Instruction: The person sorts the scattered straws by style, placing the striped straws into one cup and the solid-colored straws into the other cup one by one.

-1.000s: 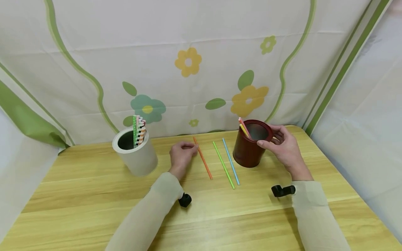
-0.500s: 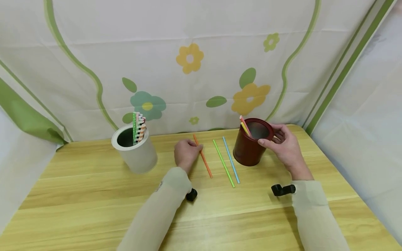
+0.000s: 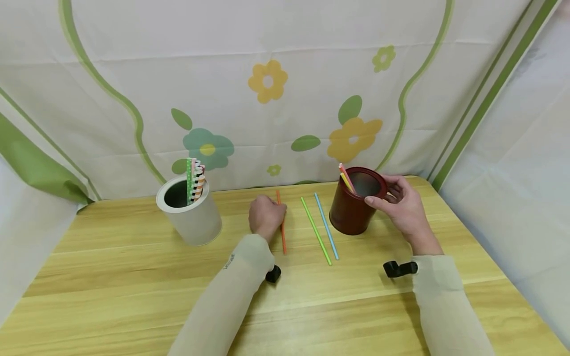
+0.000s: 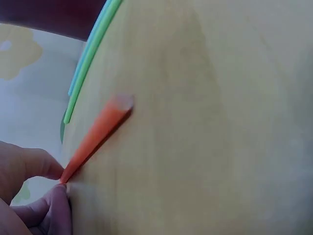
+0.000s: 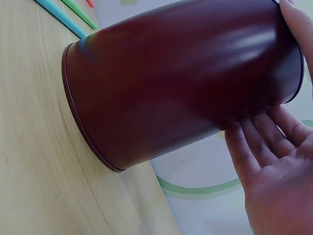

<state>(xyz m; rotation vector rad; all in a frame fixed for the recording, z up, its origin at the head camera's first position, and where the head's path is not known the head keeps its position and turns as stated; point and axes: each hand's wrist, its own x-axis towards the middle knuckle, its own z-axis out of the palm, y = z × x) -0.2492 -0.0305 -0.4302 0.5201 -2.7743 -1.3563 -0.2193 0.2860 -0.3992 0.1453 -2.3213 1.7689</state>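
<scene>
My left hand (image 3: 266, 216) pinches an orange straw (image 3: 283, 240) between thumb and fingers near its far end. In the left wrist view the orange straw (image 4: 98, 131) points away from the fingertips, close over the table. My right hand (image 3: 403, 205) holds a dark red cup (image 3: 349, 215) at its right side, thumb at the rim and fingers around the back. Pink and yellow straws (image 3: 345, 178) lean inside that cup. Between the hands, a green straw (image 3: 316, 231) and a blue straw (image 3: 327, 226) lie side by side on the table.
A white cup (image 3: 198, 225) with several patterned straws (image 3: 195, 182) stands upright left of my left hand. Behind the wooden table (image 3: 325, 316) hangs a flowered curtain (image 3: 311, 89), close to both cups.
My left hand has moved slightly right and taken hold of the orange straw. The straw's near end has swung left. The right hand still holds the red cup in place.
</scene>
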